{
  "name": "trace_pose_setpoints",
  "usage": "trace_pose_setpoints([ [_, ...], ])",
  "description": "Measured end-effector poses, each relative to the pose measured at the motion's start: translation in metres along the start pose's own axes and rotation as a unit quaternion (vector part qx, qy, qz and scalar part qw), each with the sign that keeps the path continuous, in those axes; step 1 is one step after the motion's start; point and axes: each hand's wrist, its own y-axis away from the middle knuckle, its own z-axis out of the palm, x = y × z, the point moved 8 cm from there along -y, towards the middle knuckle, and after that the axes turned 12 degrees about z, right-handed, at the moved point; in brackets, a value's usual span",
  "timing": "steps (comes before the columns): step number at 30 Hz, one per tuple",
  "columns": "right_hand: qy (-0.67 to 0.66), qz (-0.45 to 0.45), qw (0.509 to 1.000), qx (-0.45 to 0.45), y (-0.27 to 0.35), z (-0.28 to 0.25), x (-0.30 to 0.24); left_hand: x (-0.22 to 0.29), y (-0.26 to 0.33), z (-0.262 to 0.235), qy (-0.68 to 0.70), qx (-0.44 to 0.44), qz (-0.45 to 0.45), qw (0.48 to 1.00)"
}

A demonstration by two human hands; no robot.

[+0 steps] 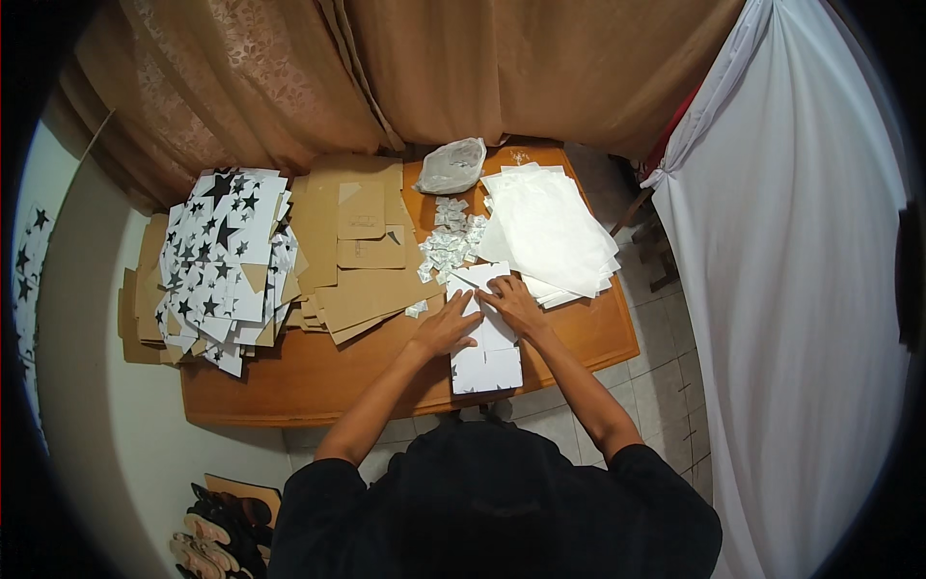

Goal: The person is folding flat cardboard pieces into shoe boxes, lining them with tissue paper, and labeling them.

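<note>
Pressing white card [485, 357] at table [318, 386] edge, both hands

Both hands [482, 314] on white card blank [485, 347]

Looking like a home room doubling as a small craft/packing setup, not a proper workshop. Brown patterned curtains [289, 87] are hanging along the back, and a white sheet [801, 289] is draping down the right side. A wooden table [318, 381] is sitting on a pale tiled floor [666, 386], with pairs of sandals [217, 536] lying by the wall at lower left. The table is carrying piled stock: star-printed white card pieces [227, 256], brown cardboard blanks [362, 256], white sheets [550, 232], a heap of small sachets [449, 241] and a clear plastic bag [450, 166]. No machines or shop fittings showing.
</note>
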Motion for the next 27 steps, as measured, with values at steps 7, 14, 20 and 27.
trace_pose_setpoints([
  [7,-0.021,-0.01,1.0,0.01,0.007,0.007,0.01,0.003,-0.002,-0.008,0.003,0.011,0.005,1.0],
  [14,-0.038,0.008,0.999,0.012,0.011,0.011,0.015,0.004,-0.003,-0.007,-0.017,0.031,0.014,0.999],
  [20,-0.052,0.052,0.996,0.05,0.014,0.006,0.021,0.005,-0.002,-0.001,0.016,0.05,0.009,0.999],
  [27,-0.208,0.273,0.937,0.063,0.034,0.006,0.031,0.01,0.006,0.016,-0.059,0.032,-0.014,0.998],
])
